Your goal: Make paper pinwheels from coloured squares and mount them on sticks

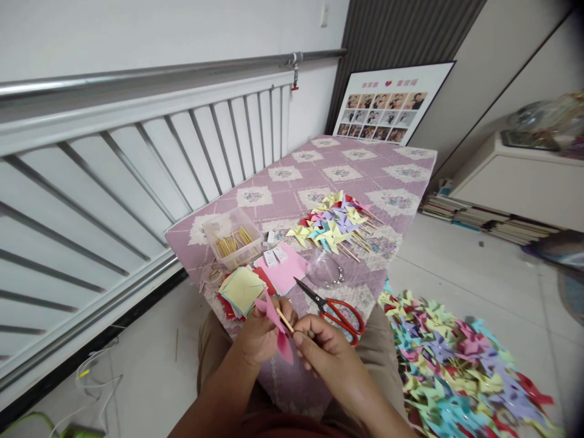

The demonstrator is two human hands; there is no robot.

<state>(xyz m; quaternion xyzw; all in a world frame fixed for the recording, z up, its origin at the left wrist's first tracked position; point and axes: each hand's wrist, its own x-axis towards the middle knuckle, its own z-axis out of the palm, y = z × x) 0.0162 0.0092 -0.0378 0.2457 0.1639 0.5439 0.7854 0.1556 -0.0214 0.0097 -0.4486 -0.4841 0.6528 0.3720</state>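
My left hand (261, 331) is closed on a pink paper pinwheel (283, 345), its folded blades sticking out above and below the fingers. My right hand (322, 347) pinches a short wooden stick (285, 320) whose far end lies against the pinwheel; whether the two are joined I cannot tell. Just beyond my hands lie red-handled scissors (340, 316), with black blades pointing away to the left. A stack of cut paper squares (243, 289), yellow on top, sits left of my hands. Behind it is a pink paper sheet (287, 267) bearing small white boxes (275, 256).
A clear plastic box (235, 237) of wooden sticks stands at the table's left. Finished pinwheels (335, 222) lie across the tablecloth (314, 167), near a clear round container (325, 269). A large pinwheel heap (456, 365) covers the floor at right. A white radiator (219, 134) borders the table.
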